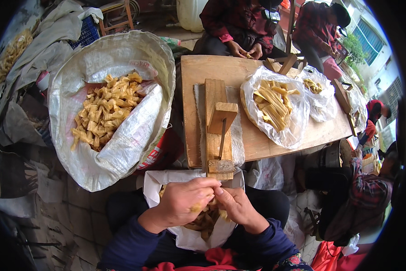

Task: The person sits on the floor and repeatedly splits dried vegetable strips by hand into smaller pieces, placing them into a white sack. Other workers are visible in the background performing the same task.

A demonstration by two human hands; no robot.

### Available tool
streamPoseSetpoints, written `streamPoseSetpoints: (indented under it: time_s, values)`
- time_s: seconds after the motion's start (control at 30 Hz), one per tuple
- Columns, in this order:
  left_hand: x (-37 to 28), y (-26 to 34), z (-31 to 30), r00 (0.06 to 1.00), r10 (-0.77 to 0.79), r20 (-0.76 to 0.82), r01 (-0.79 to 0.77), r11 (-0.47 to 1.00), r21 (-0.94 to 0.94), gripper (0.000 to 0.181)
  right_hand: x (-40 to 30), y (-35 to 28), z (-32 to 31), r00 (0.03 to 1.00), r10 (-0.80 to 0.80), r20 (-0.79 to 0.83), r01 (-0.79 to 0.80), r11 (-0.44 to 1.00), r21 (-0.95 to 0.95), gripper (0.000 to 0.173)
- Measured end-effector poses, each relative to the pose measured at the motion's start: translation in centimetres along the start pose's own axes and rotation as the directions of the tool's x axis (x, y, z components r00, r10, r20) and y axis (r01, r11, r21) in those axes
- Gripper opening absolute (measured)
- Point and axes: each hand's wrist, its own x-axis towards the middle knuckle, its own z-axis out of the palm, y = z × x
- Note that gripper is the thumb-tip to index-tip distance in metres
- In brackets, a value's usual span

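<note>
My left hand [182,201] and my right hand [235,205] meet just in front of the near end of a wooden jig [216,142]. Fingers of both are pinched on a tan dried strip [196,207], mostly hidden by the hands. Upright on the jig is a wooden block [220,118], with a thin metal rod or blade slanting from it down to a smaller block [221,166]. Directly below my hands, a white bag [189,238] lies open in my lap, holding loose tan pieces [204,223].
Left of the table, a large woven plastic sack [121,169] holds many folded tan pieces [104,108]. On the wooden table [192,74] are a plastic-lined basket of long strips [272,108] and another plastic bag [321,105]. Other people work at the far side and right.
</note>
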Motion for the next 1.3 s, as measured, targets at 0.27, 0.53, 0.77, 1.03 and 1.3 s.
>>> streamPoseSetpoints:
  time_s: [0.27, 0.53, 0.77, 1.03, 1.3]
  values:
    - [-0.3, -1.0, -2.0, 0.964, -0.257, -0.070, 0.205, 0.882, -0.425, 0.016, -0.7, -0.6, -0.6, 0.991, 0.059, 0.119, -0.103, 0.910, 0.402, 0.048]
    - [-0.8, 0.0, 0.0, 0.751, -0.549, 0.366, 0.563, 0.243, -0.790, 0.021, -0.6, -1.4, 0.4, 0.991, 0.093, 0.097, -0.116, 0.957, 0.267, 0.044]
    - [-0.7, -0.2, 0.2, 0.712, -0.701, 0.041, 0.497, 0.461, -0.735, 0.008, -1.4, -3.1, -0.6, 0.990, 0.005, -0.143, 0.013, 0.993, 0.121, 0.034]
    - [3.6, -3.3, 1.7, 0.897, -0.338, -0.284, 0.301, 0.939, -0.165, 0.019, 4.7, -2.5, -3.0, 0.598, -0.668, -0.443, 0.172, 0.646, -0.744, 0.021]
    - [2.8, -3.6, 3.0, 0.872, -0.371, -0.321, 0.332, 0.928, -0.170, 0.021, 5.7, -0.3, -3.4, 0.602, -0.552, -0.577, 0.081, 0.762, -0.643, 0.026]
